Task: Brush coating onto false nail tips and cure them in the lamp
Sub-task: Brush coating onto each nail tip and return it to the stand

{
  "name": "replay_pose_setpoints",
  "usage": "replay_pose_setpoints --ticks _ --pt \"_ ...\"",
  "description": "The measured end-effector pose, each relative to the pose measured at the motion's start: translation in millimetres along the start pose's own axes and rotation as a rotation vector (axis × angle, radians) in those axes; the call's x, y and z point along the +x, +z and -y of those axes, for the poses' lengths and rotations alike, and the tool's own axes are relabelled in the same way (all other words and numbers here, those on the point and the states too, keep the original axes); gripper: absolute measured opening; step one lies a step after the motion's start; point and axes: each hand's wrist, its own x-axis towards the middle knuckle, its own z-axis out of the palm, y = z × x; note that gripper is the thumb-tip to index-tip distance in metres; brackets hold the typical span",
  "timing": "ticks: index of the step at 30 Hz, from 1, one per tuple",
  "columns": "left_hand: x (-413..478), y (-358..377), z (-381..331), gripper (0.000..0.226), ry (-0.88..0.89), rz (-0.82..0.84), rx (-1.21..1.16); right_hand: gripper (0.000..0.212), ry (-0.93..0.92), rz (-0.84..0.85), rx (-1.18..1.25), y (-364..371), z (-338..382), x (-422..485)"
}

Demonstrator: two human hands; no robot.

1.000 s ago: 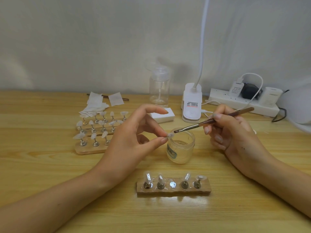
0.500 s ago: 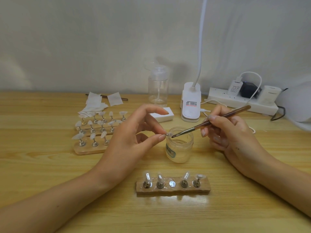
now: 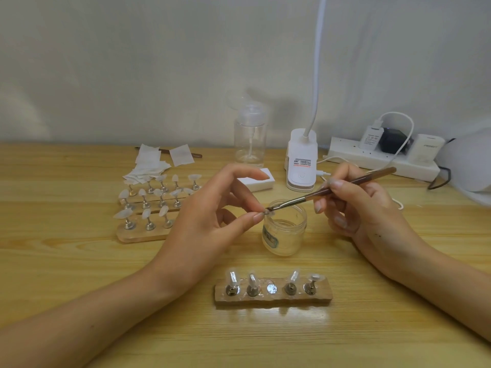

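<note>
My left hand (image 3: 212, 221) pinches a small clear nail tip (image 3: 269, 212) on its stand between thumb and finger, just above the rim of an open glass jar (image 3: 285, 232). My right hand (image 3: 356, 208) grips a brown-handled brush (image 3: 332, 191) like a pen; its bristles touch the held nail tip. In front of me a small wooden holder (image 3: 273, 297) carries several metal stands with tips, and its middle slot shows only a bare metal disc.
A wooden rack of several nail tips on stands (image 3: 151, 208) sits at the left, with cotton wipes (image 3: 151, 163) behind it. A clear pump bottle (image 3: 249, 136), a white clip lamp (image 3: 301, 160), a white block (image 3: 259, 181) and a power strip (image 3: 382, 160) line the back.
The brush tip has come down from above the nail tip onto it. My left hand has kept the tip almost still over the jar.
</note>
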Motion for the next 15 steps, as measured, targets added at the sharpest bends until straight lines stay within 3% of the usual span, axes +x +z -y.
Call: replay_pose_setpoints --ticks 4,15 --pt "-0.3 -0.5 -0.6 0.043 0.005 0.0 0.014 0.019 0.031 -0.056 0.031 -0.3 1.0 0.7" --pt "-0.3 0.1 -1.6 0.044 0.003 -0.008 0.025 0.021 0.001 -0.015 -0.001 -1.0 0.5 0.4"
